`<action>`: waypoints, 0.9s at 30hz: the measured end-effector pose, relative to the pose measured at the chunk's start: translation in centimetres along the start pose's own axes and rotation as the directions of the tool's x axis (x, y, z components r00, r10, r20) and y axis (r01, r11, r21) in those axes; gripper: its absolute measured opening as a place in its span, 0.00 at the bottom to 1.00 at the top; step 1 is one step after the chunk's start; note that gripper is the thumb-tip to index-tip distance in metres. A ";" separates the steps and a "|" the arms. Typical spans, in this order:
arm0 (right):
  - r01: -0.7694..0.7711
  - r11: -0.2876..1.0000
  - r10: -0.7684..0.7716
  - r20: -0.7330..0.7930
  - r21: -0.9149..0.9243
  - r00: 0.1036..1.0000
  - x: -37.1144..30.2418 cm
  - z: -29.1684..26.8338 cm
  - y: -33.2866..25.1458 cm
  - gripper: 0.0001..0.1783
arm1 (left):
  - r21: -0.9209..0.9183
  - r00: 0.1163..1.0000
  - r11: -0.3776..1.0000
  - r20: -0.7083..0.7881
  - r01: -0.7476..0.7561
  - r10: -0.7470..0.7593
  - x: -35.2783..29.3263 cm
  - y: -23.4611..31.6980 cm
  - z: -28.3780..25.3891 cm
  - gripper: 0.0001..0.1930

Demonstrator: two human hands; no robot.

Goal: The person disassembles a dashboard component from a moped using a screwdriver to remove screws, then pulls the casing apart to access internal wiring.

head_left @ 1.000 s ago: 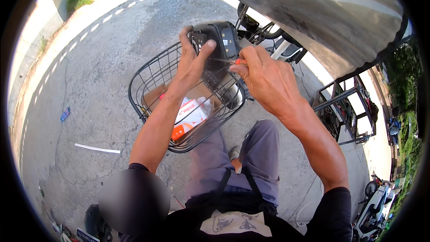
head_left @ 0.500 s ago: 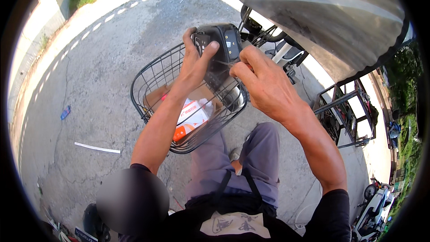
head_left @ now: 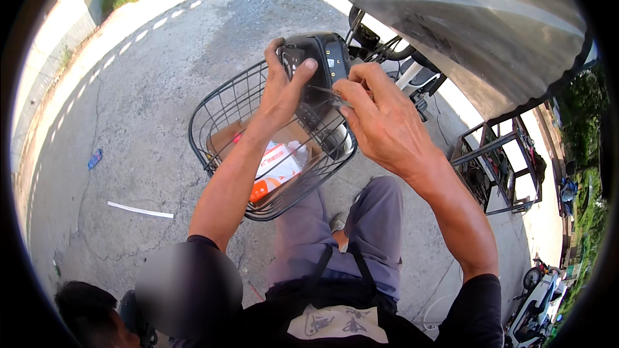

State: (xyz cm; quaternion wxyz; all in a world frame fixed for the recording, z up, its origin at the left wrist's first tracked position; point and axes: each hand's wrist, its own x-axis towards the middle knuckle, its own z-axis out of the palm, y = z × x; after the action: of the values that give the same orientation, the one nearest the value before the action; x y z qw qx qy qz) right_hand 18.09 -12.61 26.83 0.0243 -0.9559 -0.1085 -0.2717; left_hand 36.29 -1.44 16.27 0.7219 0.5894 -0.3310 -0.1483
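My left hand (head_left: pixel 284 84) is closed around the side of a black boxy plastic housing (head_left: pixel 330 51), its thumb pressed on the front face. Small brass-coloured dots and a pale label show on the housing's right side. The fingers of my right hand (head_left: pixel 380 113) are pinched together just right of the housing's lower edge. A thin shiny sliver (head_left: pixel 324 89) runs from those fingertips toward the housing; whether it is a tool shaft or a strip of clear film I cannot make out. Beneath both hands is a black wire basket (head_left: pixel 207 111).
In the basket are a cardboard box (head_left: pixel 222 135) and a white-and-orange carton (head_left: pixel 278 166). Handlebars and cables (head_left: pixel 390 48) of a vehicle stand behind, under a grey canopy (head_left: pixel 464 26). A metal rack (head_left: pixel 500 161) is at right. Another person's head (head_left: pixel 87 309) shows lower left.
My right hand has shifted slightly, its fingers lifting and bending differently by the housing. My left hand and the housing stay almost still. Another person's head has come into view at lower left.
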 end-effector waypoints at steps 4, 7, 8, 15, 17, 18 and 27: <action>-0.189 0.981 0.187 0.068 0.031 0.980 -0.4 0.2 -1.0 0.10 | 0.074 1.000 0.997 -0.015 -0.025 0.026 0.3 -0.4 -0.1 0.56; 0.168 0.986 -0.168 0.050 0.009 0.985 0.0 -0.5 0.5 0.11 | -0.012 1.000 1.000 -0.013 0.004 -0.004 0.0 0.1 0.1 0.56; 0.304 0.953 -0.304 0.049 -0.004 0.951 0.1 -0.6 0.8 0.11 | -0.005 1.000 1.000 -0.014 0.000 -0.001 0.0 0.1 0.1 0.56; -0.241 0.967 0.235 0.076 0.081 0.969 -0.2 -0.3 -0.9 0.12 | 0.050 1.000 0.999 -0.022 -0.005 0.006 0.0 0.1 0.0 0.55; 0.080 0.997 -0.080 -0.008 0.009 0.997 -0.5 -0.1 0.5 0.11 | 0.040 1.000 0.999 -0.016 -0.004 0.005 0.1 0.3 0.2 0.55; 0.124 0.992 -0.124 0.003 -0.009 0.992 -0.5 -0.3 0.8 0.12 | 0.023 1.000 1.000 -0.016 -0.003 0.003 0.1 0.3 0.3 0.55; -0.129 0.991 0.131 0.094 -0.020 0.987 -0.7 -0.3 -0.7 0.11 | 0.049 1.000 0.999 -0.023 -0.016 0.017 0.1 -0.1 0.0 0.56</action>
State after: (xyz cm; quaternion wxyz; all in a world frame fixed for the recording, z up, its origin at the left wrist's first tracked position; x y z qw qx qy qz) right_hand 17.18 -12.14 26.72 0.0300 -0.9730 -0.0450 -0.2245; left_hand 36.34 -1.54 16.19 0.7124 0.6058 -0.3307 -0.1273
